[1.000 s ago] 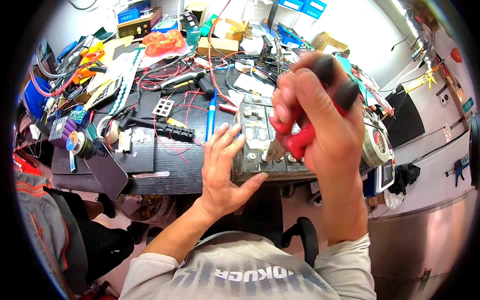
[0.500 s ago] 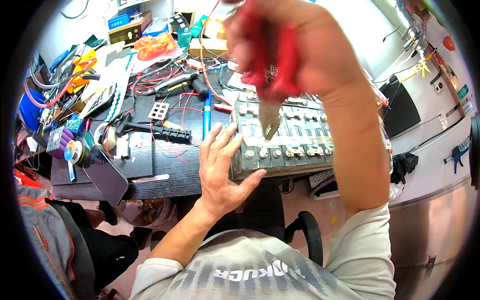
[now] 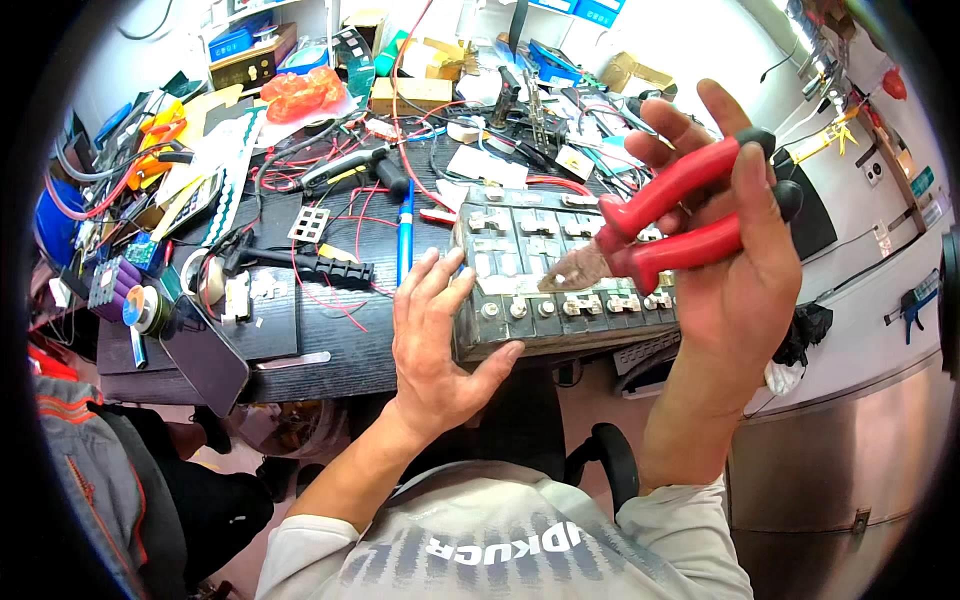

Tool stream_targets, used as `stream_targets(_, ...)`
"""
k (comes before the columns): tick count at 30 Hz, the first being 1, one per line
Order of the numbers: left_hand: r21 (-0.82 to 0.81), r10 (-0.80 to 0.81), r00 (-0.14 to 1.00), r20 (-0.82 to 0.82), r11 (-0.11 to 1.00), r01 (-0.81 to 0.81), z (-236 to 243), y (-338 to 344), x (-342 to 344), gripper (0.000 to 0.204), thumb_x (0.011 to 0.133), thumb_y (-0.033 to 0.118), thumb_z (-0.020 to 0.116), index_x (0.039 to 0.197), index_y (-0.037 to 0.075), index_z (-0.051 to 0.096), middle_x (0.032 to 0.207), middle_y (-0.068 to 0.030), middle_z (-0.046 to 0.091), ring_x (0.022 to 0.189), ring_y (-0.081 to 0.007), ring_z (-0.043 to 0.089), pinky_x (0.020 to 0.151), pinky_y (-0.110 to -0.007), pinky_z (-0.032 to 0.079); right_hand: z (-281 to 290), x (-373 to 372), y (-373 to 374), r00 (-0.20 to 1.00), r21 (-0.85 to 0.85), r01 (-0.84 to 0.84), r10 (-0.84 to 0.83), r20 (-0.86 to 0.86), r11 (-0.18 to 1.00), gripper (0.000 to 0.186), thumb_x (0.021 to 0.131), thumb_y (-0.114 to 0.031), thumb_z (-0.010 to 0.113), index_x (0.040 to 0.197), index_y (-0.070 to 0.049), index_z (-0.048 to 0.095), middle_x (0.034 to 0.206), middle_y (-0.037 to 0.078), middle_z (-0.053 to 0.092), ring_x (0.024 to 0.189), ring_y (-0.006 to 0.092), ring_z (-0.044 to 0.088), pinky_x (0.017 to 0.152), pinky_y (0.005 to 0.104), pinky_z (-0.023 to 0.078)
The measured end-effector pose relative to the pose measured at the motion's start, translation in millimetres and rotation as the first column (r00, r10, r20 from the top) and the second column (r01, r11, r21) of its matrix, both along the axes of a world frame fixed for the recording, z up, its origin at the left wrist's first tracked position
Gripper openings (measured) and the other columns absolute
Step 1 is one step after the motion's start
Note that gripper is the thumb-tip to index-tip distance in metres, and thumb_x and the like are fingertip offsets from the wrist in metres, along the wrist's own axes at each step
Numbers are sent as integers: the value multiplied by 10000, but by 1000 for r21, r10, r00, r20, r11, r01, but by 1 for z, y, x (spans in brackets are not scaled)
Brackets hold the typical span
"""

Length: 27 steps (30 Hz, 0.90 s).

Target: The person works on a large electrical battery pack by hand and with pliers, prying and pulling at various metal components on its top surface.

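Note:
A grey battery pack [image 3: 540, 338], its top lined with rows of metal tabs and terminals, sits at the table's front edge. Against its left side rests my left hand [image 3: 430, 350], fingers stretched upward and thumb out along the front corner. My right hand [image 3: 745, 280] holds a pair of pliers [image 3: 675, 190] with red handles and dark ends. The handles lie across the palm, with several fingers loosely extended. The worn metal jaws point left and down over the pack's front terminals. Whether they touch the pack, I cannot tell.
Left of the pack lie a blue pen-like stick [image 3: 405, 240], red wires, a black-handled tool [image 3: 320, 268] and a phone [image 3: 205, 352]. Cluttered tools and boxes fill the back. A person in a grey jacket [image 3: 85, 480] is at lower left. A chair armrest [image 3: 612, 465] stands below the pack.
My right hand has lowered and moved right from above the pack, turning so its palm and the pliers show. The pliers' jaws now lie more level. My left hand stays against the pack.

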State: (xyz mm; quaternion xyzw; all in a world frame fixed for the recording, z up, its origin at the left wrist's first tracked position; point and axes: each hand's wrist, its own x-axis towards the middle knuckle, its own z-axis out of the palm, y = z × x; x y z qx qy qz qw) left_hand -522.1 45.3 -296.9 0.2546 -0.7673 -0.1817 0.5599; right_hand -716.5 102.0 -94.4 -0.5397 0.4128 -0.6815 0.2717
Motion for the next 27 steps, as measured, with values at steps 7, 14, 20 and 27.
stream_targets(7,-12,16,1000,11,1000,-16,3,1,0,789,795,283,907,1442,-21,571,1550,-275,540,1463,-506,463,1221,-595,359,-16,17,0,999,-36,-48,48,-13,998,673,1042,-189,573,1648,29,378,1447,312,633,1326,377,666,903,321,603)
stream_targets(14,0,-21,1000,-7,1000,21,13,-1,-1,801,825,306,880,1481,-7,544,1612,-263,498,1513,-479,426,1241,-586,319,-19,29,3,999,-33,-6,5,-38,999,737,964,-165,598,1643,17,379,1411,308,652,1282,374,692,884,325,631)
stream_targets(20,-23,-27,999,-23,999,27,22,-4,-10,726,765,287,935,1353,7,613,1569,-266,529,1475,-496,459,1213,-581,363,-23,44,7,993,-67,5,-13,-118,998,807,953,-229,665,1648,38,353,1303,254,690,1141,266,714,846,289,561)
stream_targets(27,-60,-64,995,-81,996,59,21,-11,-17,665,780,254,927,1334,21,641,1509,-239,599,1422,-455,539,1184,-545,408,-32,49,13,975,-66,48,-61,-215,997,911,942,-365,777,1643,41,359,1272,236,689,1076,229,703,823,272,550)
